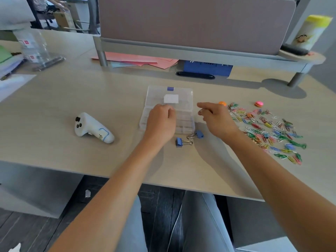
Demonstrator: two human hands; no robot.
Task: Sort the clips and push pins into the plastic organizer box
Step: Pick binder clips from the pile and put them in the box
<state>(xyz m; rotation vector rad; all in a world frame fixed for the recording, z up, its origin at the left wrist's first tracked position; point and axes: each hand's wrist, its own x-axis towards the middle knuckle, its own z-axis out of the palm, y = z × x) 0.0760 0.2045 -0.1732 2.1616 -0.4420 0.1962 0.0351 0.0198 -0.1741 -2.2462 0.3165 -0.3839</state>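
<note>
Clear plastic forms the organizer box, which sits on the pale wood desk about midway between its left and right edges, its lid bearing a white label and a blue latch on the far side. Our left hand rests over the box's near left part with fingers curled onto the lid. Our right hand hovers just beside the box's right edge, thumb and forefinger pinching a small metal paper clip. Two blue binder clips lie on the desk just off the box's near right corner. Toward the desk's right edge a loose spread of colourful paper clips covers the surface, with an orange push pin and a pink push pin at its far side. Left of the box, well apart from it, lies a white handheld controller. Pink sheets of paper lie under the raised shelf at the desk's far edge.
</note>
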